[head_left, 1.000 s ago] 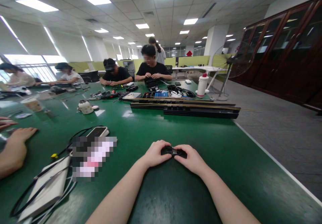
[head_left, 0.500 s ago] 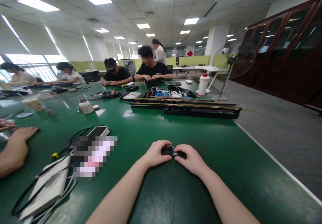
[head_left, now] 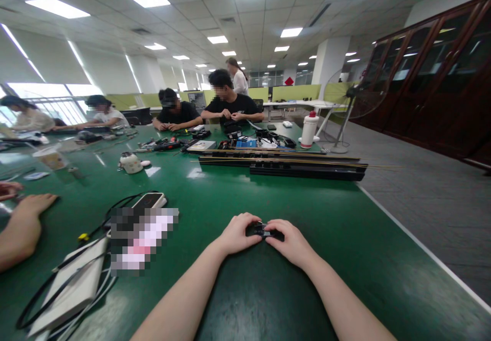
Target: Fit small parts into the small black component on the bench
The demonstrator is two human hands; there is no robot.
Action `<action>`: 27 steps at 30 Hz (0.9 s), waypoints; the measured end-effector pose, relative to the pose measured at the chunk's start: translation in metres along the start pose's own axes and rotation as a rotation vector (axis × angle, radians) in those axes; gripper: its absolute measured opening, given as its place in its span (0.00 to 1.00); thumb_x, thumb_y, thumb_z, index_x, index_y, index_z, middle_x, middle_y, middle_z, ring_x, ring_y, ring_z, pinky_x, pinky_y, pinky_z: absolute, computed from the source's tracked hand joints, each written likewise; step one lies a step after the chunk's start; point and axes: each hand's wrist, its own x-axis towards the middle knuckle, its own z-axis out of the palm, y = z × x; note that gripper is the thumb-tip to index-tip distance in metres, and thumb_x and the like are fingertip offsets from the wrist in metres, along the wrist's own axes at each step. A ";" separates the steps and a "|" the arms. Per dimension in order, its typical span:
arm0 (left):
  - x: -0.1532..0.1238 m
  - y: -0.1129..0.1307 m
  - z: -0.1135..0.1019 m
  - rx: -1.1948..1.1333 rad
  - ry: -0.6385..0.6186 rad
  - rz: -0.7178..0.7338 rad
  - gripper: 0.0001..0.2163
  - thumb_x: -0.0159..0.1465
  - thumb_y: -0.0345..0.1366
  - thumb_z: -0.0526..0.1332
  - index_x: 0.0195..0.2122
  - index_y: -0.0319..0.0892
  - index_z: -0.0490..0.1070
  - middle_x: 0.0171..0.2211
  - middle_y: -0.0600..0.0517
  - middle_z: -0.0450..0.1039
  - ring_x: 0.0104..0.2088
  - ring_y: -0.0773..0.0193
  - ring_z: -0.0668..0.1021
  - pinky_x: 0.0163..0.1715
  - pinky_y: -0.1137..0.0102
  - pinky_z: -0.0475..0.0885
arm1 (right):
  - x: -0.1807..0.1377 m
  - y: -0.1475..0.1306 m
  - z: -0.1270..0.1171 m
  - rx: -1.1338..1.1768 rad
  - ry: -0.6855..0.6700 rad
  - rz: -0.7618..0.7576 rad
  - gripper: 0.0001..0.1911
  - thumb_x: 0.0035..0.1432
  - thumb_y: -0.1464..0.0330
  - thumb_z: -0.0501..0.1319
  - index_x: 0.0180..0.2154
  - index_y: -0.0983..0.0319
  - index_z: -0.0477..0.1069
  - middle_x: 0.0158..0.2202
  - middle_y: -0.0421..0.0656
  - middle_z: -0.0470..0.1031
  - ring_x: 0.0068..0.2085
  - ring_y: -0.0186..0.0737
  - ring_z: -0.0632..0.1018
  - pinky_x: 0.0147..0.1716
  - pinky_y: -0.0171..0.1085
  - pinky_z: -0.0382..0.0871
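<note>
Between my two hands, just above or on the green tabletop (head_left: 215, 198), is a small black part (head_left: 263, 230) with a shiny bit on it; its exact kind I cannot make out. My left hand (head_left: 241, 234) grips its left end between thumb and fingers. At its right end, my right hand (head_left: 287, 239) holds it in the same way, thumb below and fingers above. Much of the part is hidden by my fingertips.
Left of my arms lie a white box-like device (head_left: 71, 285), cables and a blurred-out phone (head_left: 146, 239). Black rails (head_left: 307, 171) with thin brass-coloured rods stretch across ahead, near a white bottle (head_left: 309, 130). Another person's hand (head_left: 36, 205) rests at the left; several people sit beyond.
My hands and the black part stay almost in place. Across the table, the person in black has lifted their hands and turned slightly; the standing person behind has shifted left.
</note>
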 end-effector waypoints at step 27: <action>-0.001 0.002 -0.003 0.022 -0.028 -0.019 0.20 0.56 0.39 0.65 0.50 0.44 0.69 0.44 0.49 0.72 0.45 0.55 0.73 0.47 0.63 0.66 | 0.007 0.007 -0.014 0.761 0.302 0.362 0.23 0.35 0.59 0.72 0.36 0.60 0.74 0.38 0.44 0.79 0.44 0.45 0.77 0.52 0.46 0.65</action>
